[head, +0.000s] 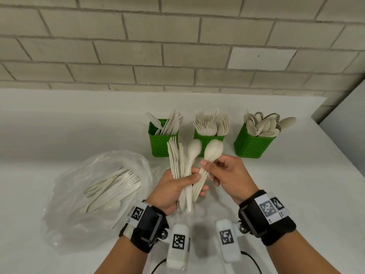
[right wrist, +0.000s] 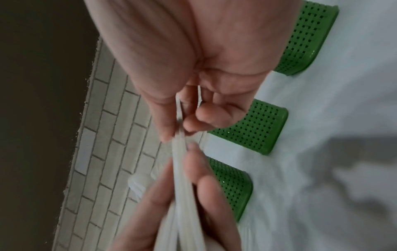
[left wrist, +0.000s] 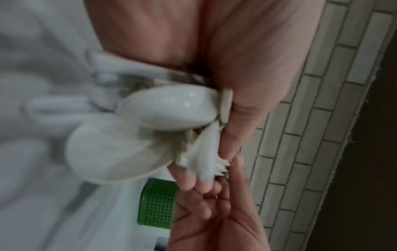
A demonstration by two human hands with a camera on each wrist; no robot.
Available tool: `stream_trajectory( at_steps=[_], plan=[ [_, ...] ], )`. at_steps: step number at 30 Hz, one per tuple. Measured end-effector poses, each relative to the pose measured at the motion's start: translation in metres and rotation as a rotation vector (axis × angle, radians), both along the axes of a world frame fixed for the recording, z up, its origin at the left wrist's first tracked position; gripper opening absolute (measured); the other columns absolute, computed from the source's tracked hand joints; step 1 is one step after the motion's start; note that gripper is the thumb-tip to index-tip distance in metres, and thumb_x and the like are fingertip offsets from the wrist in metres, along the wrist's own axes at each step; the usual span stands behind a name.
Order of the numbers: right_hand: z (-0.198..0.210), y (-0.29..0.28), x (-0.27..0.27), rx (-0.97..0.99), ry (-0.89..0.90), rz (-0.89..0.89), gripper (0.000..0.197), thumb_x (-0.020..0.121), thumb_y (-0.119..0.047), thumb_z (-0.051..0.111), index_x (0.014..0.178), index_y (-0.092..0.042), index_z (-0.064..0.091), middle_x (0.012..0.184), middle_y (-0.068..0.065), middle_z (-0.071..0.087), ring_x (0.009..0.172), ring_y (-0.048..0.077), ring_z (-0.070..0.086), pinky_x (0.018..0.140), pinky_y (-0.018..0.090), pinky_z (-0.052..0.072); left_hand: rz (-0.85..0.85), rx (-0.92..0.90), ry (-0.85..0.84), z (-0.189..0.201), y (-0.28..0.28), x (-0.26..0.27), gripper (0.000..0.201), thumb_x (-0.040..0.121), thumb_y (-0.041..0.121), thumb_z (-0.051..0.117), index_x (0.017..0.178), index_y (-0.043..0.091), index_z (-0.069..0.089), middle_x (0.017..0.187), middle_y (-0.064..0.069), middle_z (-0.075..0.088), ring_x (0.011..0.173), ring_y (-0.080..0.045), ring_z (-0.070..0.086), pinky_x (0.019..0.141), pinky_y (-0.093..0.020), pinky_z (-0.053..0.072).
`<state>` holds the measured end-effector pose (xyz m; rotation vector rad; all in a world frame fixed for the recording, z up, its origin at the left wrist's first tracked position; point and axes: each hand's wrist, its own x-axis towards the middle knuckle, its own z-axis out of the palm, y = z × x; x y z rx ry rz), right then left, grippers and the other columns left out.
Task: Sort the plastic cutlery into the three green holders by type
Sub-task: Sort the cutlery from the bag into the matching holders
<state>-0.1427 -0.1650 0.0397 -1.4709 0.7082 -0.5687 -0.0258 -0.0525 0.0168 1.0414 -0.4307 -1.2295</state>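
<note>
Nearest the head camera: two wrist-mounted camera units with tag markers, black straps on both wrists. Left hand (head: pixel 173 186) grips a mixed bundle of cutlery (head: pixel 180 167), thumb across the front, fingers curled behind; bundle stands roughly upright, forks on the left side, flat handles in the middle, one spoon (head: pixel 194 148) at its right edge. Right hand (head: pixel 225 173) pinches a small stack of spoons (head: pixel 213 149) by the necks between thumb and fingers, bowls up; handles run down into the left hand's bundle, so both hands touch the same cluster. Right wrist view confirms thumb and fingertips (right wrist: pixel 193 125) closed on thin white handles; left wrist view is blurred, shows spoon bowls and fork tines against the palm. Both hands held above the white table (head: pixel 59 125), just in front of the holders. Left of the hands: clear plastic bag (head: pixel 65 204) lying on the table, with unsorted forks, knives and spoons (head: pixel 112 186) inside it. Behind the hands, a row of three green holders near the brick wall (head: pixel 177 46): left holder (head: pixel 158 145) has knives, middle holder (head: pixel 221 139) has forks, right holder (head: pixel 250 145) has spoons, one spoon leaning out over its right rim. Holders stand apart, not touching.
</note>
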Motion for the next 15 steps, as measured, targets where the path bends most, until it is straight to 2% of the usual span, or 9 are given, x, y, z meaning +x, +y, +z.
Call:
stream_trajectory(
  at_steps=[2, 4, 9, 12, 15],
  plan=[
    [0.0008, -0.0022, 0.0, 0.005, 0.015, -0.008, 0.013, 0.086, -0.014, 0.069, 0.082, -0.002, 0.067, 0.058, 0.004, 0.053, 0.05, 0.01, 0.048, 0.044, 0.021, 0.039, 0.05, 0.006, -0.01, -0.0033, 0.0005, 0.0019, 0.018, 0.08, 0.007, 0.066, 0.095, -0.003, 0.065, 0.086, -0.024, 0.068, 0.071, -0.032, 0.07, 0.062, -0.039, 0.059],
    [0.0018, -0.003, 0.0008, 0.01, 0.029, 0.001, 0.011, 0.086, -0.012, 0.07, 0.081, -0.003, 0.067, 0.057, 0.003, 0.056, 0.049, 0.01, 0.05, 0.041, 0.022, 0.04, 0.051, 0.001, -0.027, -0.0061, 0.0017, 0.0027, 0.018, 0.081, 0.006, 0.069, 0.095, -0.002, 0.064, 0.085, -0.023, 0.068, 0.071, -0.031, 0.069, 0.061, -0.037, 0.058],
    [0.0007, 0.0003, 0.0066, -0.04, 0.079, -0.006, 0.026, 0.078, -0.015, 0.079, 0.077, 0.007, 0.067, 0.051, 0.013, 0.058, 0.038, 0.017, 0.051, 0.038, 0.024, 0.042, -0.022, -0.067, -0.132, -0.0089, 0.0029, -0.0008, 0.022, 0.082, 0.006, 0.072, 0.105, 0.006, 0.071, 0.091, -0.019, 0.07, 0.08, -0.031, 0.065, 0.067, -0.037, 0.057],
    [0.0002, 0.0024, 0.0093, 0.007, 0.06, -0.008, 0.027, 0.079, -0.014, 0.078, 0.077, 0.009, 0.064, 0.052, 0.013, 0.059, 0.041, 0.02, 0.056, 0.043, 0.026, 0.048, 0.008, -0.076, -0.127, -0.0072, 0.0029, -0.0029, 0.018, 0.085, 0.007, 0.067, 0.103, 0.003, 0.069, 0.085, -0.017, 0.069, 0.075, -0.028, 0.066, 0.064, -0.034, 0.056],
    [0.0009, 0.0006, 0.0076, 0.095, 0.013, 0.038, 0.017, 0.082, -0.009, 0.073, 0.075, 0.004, 0.066, 0.058, 0.015, 0.063, 0.049, 0.021, 0.06, 0.053, 0.026, 0.056, 0.058, -0.033, -0.128, -0.0054, 0.0045, 0.0004, 0.023, 0.08, 0.01, 0.068, 0.102, 0.004, 0.069, 0.081, -0.015, 0.07, 0.065, -0.024, 0.066, 0.058, -0.032, 0.056]
  ],
)
